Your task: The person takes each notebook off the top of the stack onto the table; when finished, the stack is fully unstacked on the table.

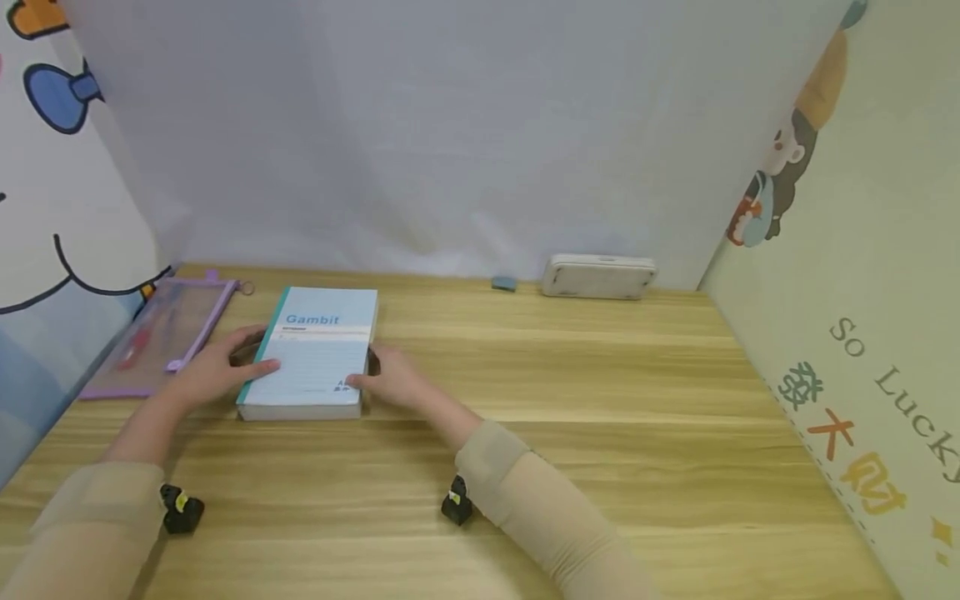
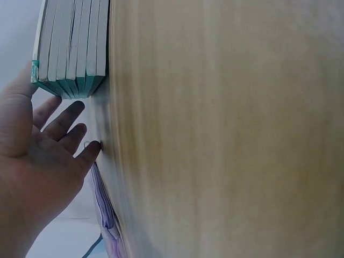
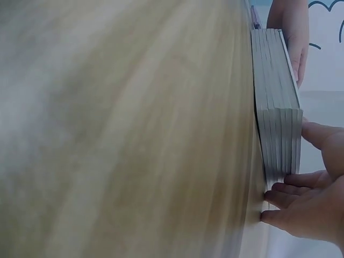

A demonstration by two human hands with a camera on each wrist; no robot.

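A stack of several notebooks (image 1: pixel 322 354) lies on the wooden table, the top one pale blue and white with "Gambit" on its cover. Its teal spines (image 2: pixel 80 85) face my left hand (image 1: pixel 217 367), whose thumb rests on the top cover near the spine edge. In the left wrist view the fingers are spread beside the stack. At the opposite side is my right hand (image 1: pixel 396 377), thumb on the cover's near right corner. Its fairly straight fingers (image 3: pixel 295 189) touch the page edges in the right wrist view.
A mesh zip pouch (image 1: pixel 168 333) with purple trim lies left of the stack. Along the back stand a whitish case (image 1: pixel 598 277) and a small grey-blue block (image 1: pixel 503 284). Two small black objects (image 1: pixel 181 509) with yellow marks are by the sleeves. Cloth walls enclose the table.
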